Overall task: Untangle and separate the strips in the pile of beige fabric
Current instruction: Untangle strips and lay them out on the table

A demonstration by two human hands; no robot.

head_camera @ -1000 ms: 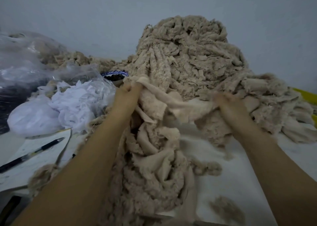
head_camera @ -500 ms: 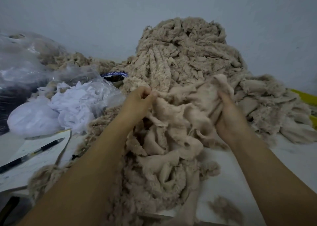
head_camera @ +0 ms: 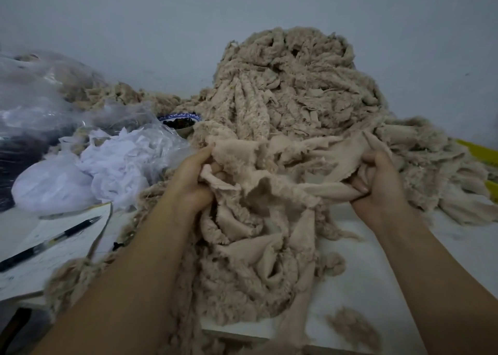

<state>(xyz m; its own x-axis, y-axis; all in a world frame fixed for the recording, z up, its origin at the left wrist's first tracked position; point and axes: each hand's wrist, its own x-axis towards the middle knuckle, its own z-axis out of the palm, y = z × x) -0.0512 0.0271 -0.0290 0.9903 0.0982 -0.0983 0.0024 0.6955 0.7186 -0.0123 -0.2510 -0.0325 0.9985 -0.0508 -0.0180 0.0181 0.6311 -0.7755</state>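
Observation:
A tall pile of beige fabric strips (head_camera: 291, 85) rises against the wall at the centre. In front of it a tangled bunch of beige strips (head_camera: 258, 214) hangs down over the white table (head_camera: 361, 279). My left hand (head_camera: 192, 179) grips the bunch's left end, fingers curled into the cloth. My right hand (head_camera: 377, 182) grips its right end, with strips bunched in the fist and one end sticking up above the fingers. The cloth is stretched between both hands.
White scraps in clear plastic bags (head_camera: 89, 166) lie at the left. A black pen (head_camera: 51, 243) rests on papers (head_camera: 32, 260) near the left edge. A blue-rimmed bowl (head_camera: 180, 121) sits behind the bags. Loose beige lint (head_camera: 353, 327) lies on the table; something yellow (head_camera: 479, 152) shows at far right.
Both hands have drawn apart, spreading the bunch between them. My right hand moved rightwards and lower, and its fist has turned so the fingers face me.

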